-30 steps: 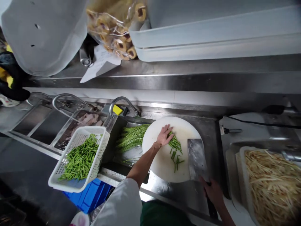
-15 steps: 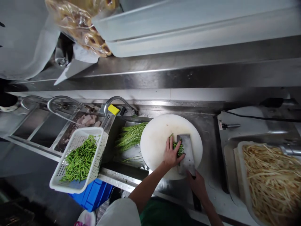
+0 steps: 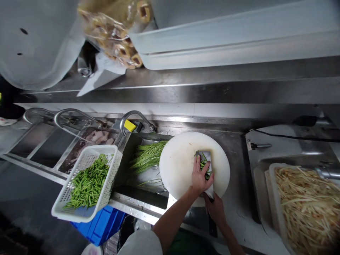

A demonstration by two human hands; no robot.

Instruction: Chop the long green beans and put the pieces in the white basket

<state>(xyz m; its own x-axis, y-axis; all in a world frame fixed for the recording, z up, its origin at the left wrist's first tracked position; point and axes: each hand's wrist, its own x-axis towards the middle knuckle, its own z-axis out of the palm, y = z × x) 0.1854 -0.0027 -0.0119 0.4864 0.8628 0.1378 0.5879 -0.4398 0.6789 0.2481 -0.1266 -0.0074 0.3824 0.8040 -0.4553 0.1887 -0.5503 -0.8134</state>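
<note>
Head view, left fingers (image 3: 198, 165) spread over green stems (image 3: 203, 162) on cleaver (image 3: 210, 191); right fingers (image 3: 207, 203) wrapped round its handle (image 3: 212, 227)

White sleeve (image 3: 142, 243) and dark green cloth (image 3: 190, 244), forearms bare.
From my distant seat I see the sleeve on the left arm, plain and loose, its rounded hem ending above the forearm. The green cloth, deep in shadow, shows between the arms. Left hand (image 3: 201, 177) and right hand (image 3: 215, 209) are ungloved, bare at the wrists.
</note>
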